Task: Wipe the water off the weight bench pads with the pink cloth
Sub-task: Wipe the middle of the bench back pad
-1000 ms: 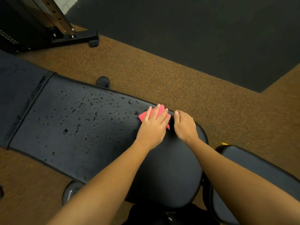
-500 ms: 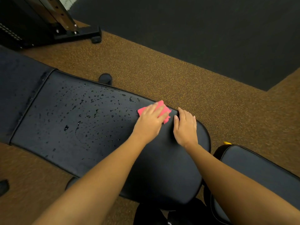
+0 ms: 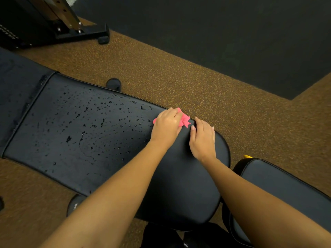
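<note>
The long black bench pad (image 3: 80,136) runs from the left to the centre, speckled with water drops over its left and middle part; its rounded right end looks dry. My left hand (image 3: 166,127) presses the pink cloth (image 3: 184,120) flat against the pad's far edge, and the cloth sticks out bunched past the fingers. My right hand (image 3: 203,140) rests flat on the pad just right of the cloth, fingers apart, holding nothing. A second black pad (image 3: 286,190) lies at the lower right. A third dark pad (image 3: 16,77) adjoins at the far left.
Brown speckled rubber floor (image 3: 179,77) surrounds the bench, with a black mat (image 3: 232,33) beyond it. A black machine frame and foot (image 3: 80,33) stand at the top left. A round bench foot (image 3: 113,83) shows behind the pad. A yellow part (image 3: 248,156) peeks between the pads.
My left hand has slid the pink cloth away from me to the pad's far edge, where the cloth now bunches up. My right hand followed slightly.
</note>
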